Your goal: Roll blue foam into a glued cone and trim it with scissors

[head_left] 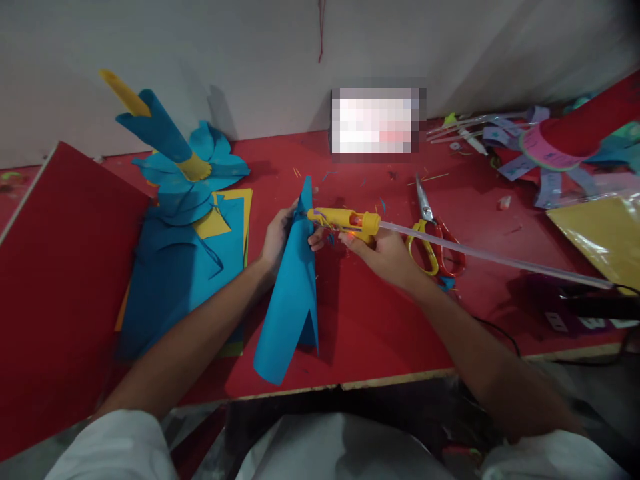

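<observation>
My left hand (278,235) is closed on a rolled blue paper sheet (289,287), whose lower end flares open toward me. Some of its fingers are hidden behind the paper. In my right hand (387,257) is a yellow glue gun (345,219), its nozzle end against or very close to the upper part of the blue paper; I cannot tell if they touch. A small orange light glows on the gun. A long clear glue stick (480,252) sticks out of its back end and reaches far to the right.
Scissors (430,233) with red and yellow handles lie right of the gun. At left are blue and yellow sheets (200,267), a blue paper flower (220,157) and a red board (65,287). A blurred bright screen (373,123) stands at the wall; a yellow packet (595,233) lies right.
</observation>
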A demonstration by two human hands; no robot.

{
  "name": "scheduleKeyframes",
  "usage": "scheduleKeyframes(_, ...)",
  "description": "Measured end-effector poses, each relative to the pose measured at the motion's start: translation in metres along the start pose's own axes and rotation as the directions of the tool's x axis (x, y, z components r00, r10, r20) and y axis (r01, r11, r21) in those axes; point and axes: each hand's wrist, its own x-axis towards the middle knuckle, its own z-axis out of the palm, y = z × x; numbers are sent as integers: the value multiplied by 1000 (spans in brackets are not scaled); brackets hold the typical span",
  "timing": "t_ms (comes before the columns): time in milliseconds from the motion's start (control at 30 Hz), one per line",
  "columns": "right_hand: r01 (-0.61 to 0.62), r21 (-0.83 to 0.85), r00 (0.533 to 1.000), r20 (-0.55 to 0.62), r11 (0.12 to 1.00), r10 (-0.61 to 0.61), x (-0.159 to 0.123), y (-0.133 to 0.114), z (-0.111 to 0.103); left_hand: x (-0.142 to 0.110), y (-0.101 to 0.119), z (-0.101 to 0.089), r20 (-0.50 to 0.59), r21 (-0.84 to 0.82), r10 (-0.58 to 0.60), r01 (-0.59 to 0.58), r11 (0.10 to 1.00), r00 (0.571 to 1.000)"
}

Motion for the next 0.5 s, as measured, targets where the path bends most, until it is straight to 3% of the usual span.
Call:
scheduleKeyframes(200, 23, 30, 996, -84, 999, -21, 0, 9, -1, 6, -2, -11, 35, -48, -20, 22, 999, 999)
scheduleKeyframes(367, 42, 14, 988, -147, 999, -39, 2, 7, -6, 3, 1, -7, 57, -40, -27, 29, 999, 998)
scheduleKeyframes(500, 49, -109, 983, -173, 993, -67, 4, 1, -14, 0, 2, -5, 36, -25, 6, -5, 1000, 999)
